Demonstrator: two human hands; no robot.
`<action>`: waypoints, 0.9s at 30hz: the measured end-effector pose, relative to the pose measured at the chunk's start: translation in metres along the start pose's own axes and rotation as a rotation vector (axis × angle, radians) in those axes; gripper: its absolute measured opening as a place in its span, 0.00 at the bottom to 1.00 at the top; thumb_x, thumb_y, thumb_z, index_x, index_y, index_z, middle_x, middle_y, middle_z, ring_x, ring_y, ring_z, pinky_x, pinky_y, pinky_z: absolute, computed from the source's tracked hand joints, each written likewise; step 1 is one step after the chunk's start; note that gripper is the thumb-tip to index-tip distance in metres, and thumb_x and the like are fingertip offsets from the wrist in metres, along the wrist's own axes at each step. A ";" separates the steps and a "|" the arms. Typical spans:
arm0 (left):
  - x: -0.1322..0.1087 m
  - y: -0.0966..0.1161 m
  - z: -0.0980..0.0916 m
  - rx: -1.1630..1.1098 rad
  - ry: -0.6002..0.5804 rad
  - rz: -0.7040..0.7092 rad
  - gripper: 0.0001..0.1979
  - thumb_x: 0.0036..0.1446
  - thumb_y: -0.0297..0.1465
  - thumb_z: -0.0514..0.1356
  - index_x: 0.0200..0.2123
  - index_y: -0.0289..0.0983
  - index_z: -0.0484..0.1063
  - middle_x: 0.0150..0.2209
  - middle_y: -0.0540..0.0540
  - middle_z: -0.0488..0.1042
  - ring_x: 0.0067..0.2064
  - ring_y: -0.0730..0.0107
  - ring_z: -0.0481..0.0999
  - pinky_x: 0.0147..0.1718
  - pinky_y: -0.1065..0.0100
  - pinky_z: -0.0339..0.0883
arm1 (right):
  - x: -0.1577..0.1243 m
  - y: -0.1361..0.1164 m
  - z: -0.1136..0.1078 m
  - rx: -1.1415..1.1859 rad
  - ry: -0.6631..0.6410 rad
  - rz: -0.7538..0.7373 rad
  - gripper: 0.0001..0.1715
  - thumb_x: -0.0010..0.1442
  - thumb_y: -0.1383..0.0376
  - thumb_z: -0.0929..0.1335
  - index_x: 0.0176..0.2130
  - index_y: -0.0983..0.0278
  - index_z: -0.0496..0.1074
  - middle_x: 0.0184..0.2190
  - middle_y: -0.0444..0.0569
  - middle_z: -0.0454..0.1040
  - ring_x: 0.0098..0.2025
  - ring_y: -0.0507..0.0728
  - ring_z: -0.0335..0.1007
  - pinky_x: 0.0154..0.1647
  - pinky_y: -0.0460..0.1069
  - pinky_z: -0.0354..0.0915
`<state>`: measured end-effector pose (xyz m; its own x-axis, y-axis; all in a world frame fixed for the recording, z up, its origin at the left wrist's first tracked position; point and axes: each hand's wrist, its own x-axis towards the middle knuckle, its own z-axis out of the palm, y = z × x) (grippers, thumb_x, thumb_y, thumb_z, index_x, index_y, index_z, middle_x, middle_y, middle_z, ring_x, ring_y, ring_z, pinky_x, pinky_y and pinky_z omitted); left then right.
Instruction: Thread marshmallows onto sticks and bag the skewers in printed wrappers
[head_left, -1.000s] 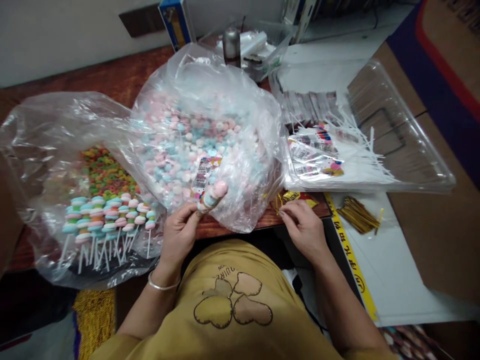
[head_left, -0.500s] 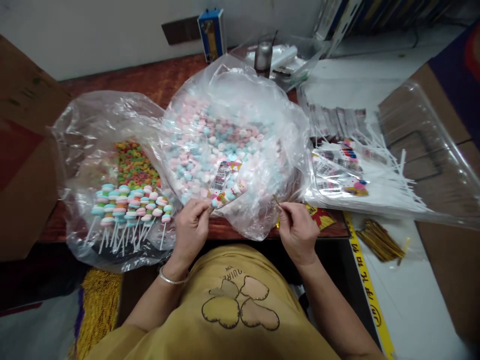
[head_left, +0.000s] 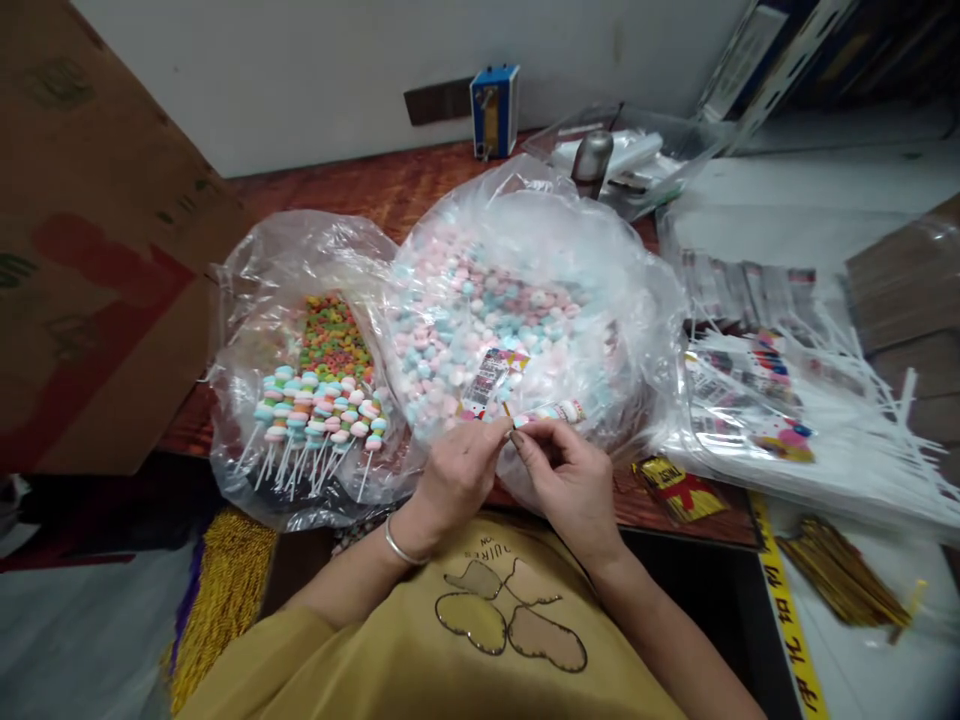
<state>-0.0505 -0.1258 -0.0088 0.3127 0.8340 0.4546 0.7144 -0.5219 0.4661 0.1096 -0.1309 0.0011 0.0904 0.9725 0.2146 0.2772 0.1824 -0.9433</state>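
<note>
My left hand (head_left: 461, 465) is pinched at the gathered end of a marshmallow skewer (head_left: 562, 411) in a clear wrapper. Its pink, white and blue candy sticks out beyond my right hand (head_left: 568, 478). The fingers of that hand are closed on a thin gold twist tie (head_left: 507, 409), right against the left fingertips; the pinch point itself is partly hidden. Just behind the hands lies a printed clear wrapper (head_left: 491, 378), on a big plastic bag of pastel marshmallows (head_left: 450, 330).
Several marshmallow skewers (head_left: 319, 410) lie left, on a bag with colourful ring candies (head_left: 335, 340). At right are a clear tray (head_left: 705, 445) with white sticks and printed wrappers, a gold packet (head_left: 682, 490) and bundled gold twist ties (head_left: 844, 570). A cardboard box (head_left: 97, 250) stands far left.
My hands have come together from apart, bringing the twist tie to the wrapped skewer's end. The skewer now points right, and the camera view has shifted left.
</note>
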 end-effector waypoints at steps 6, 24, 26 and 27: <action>0.000 -0.007 0.008 -0.058 0.124 0.034 0.15 0.67 0.25 0.57 0.51 0.42 0.80 0.33 0.45 0.79 0.36 0.67 0.78 0.38 0.69 0.71 | -0.001 0.001 0.002 -0.078 -0.018 -0.037 0.03 0.64 0.65 0.70 0.37 0.61 0.74 0.30 0.43 0.79 0.30 0.53 0.74 0.34 0.47 0.69; 0.034 0.013 0.016 -1.642 -0.021 -0.979 0.22 0.38 0.37 0.79 0.31 0.32 0.73 0.20 0.56 0.67 0.19 0.86 0.58 0.16 0.80 0.46 | 0.010 0.021 0.014 0.342 -0.014 0.140 0.13 0.64 0.58 0.70 0.46 0.61 0.71 0.35 0.47 0.79 0.36 0.56 0.77 0.38 0.50 0.72; 0.032 0.014 0.019 -1.644 -0.018 -0.973 0.23 0.40 0.36 0.79 0.32 0.34 0.72 0.21 0.55 0.69 0.18 0.86 0.60 0.16 0.81 0.47 | 0.012 0.019 0.008 0.186 -0.046 0.047 0.08 0.66 0.60 0.68 0.40 0.61 0.75 0.33 0.46 0.78 0.35 0.56 0.75 0.38 0.50 0.70; 0.030 0.013 0.021 -1.629 -0.014 -0.960 0.23 0.41 0.37 0.79 0.33 0.35 0.71 0.22 0.55 0.70 0.18 0.85 0.61 0.16 0.80 0.47 | 0.012 0.019 0.005 0.111 -0.040 -0.002 0.08 0.67 0.61 0.67 0.37 0.61 0.75 0.32 0.46 0.78 0.35 0.55 0.74 0.38 0.50 0.69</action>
<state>-0.0182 -0.1037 -0.0049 0.2332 0.9024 -0.3623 -0.5803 0.4281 0.6928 0.1109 -0.1148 -0.0151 0.0510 0.9766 0.2087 0.1692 0.1975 -0.9656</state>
